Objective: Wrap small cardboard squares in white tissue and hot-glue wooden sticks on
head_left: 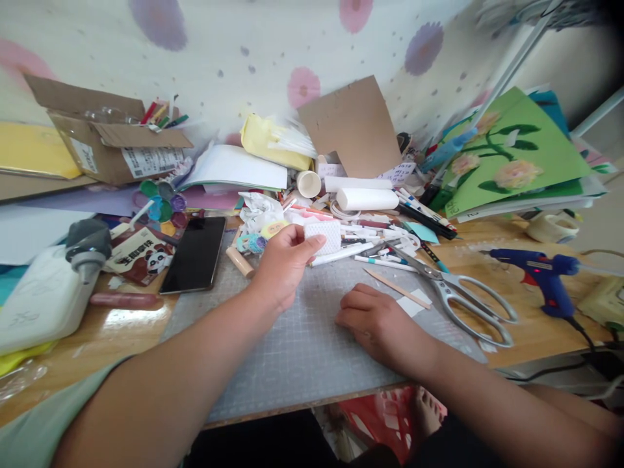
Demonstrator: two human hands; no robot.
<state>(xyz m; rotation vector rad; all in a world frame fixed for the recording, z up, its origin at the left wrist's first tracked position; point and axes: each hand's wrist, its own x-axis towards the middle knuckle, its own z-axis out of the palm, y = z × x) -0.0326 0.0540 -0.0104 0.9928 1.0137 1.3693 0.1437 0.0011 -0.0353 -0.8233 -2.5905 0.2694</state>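
Between the thumb and fingers of my left hand is a small white square piece with a fine dimpled texture, lifted above the grey cutting mat. My right hand rests on the mat with its fingers curled in, and nothing shows in it. A pointed wooden stick and a white paper scrap lie just beyond that hand. To its right are large silver scissors, their blades pointing toward the pile of pens. A short wooden roller sits beside my left hand.
At right a blue glue gun stands with its red light on. A black phone and a white glue bottle lie left. Behind are markers, paper rolls, a cardboard piece and an open cardboard box.
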